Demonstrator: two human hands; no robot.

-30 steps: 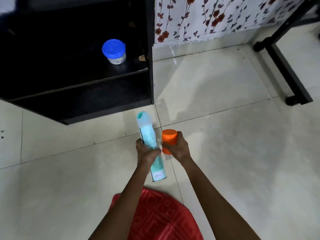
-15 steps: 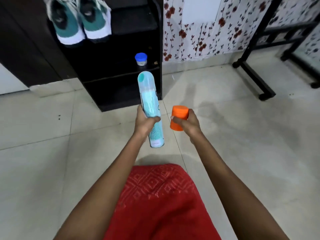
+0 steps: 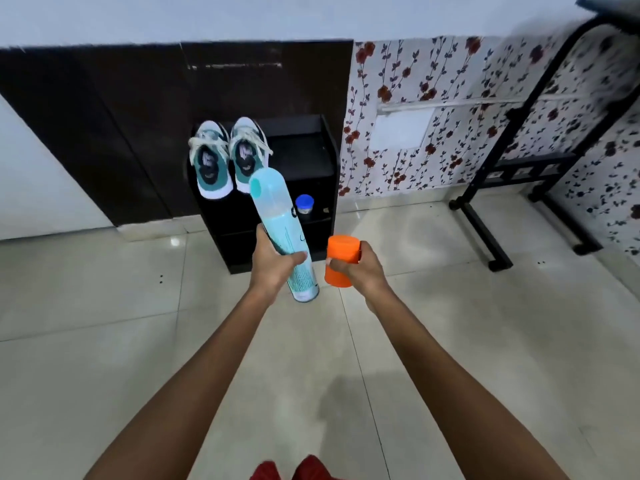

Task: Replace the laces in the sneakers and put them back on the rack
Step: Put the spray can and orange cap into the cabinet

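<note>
Head view: the sneakers point(image 3: 228, 157) sit side by side on top of the rack point(image 3: 311, 150), laces in, while both hands are busy with a spray can point(image 3: 280, 220).

The left hand point(image 3: 273, 268) has its grip wrapped tight round the can's lower body, nozzle end tilted up toward the shoes, probably to aim at them. The right hand point(image 3: 363, 268) has its grip closed round an orange cap point(image 3: 341, 259), held just beside the can without touching it, likely kept off to leave the nozzle free.

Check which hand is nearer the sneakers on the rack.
Left. The left hand, gripping the spray can, is below the sneakers; the right hand, holding the orange cap, is farther right.
</note>
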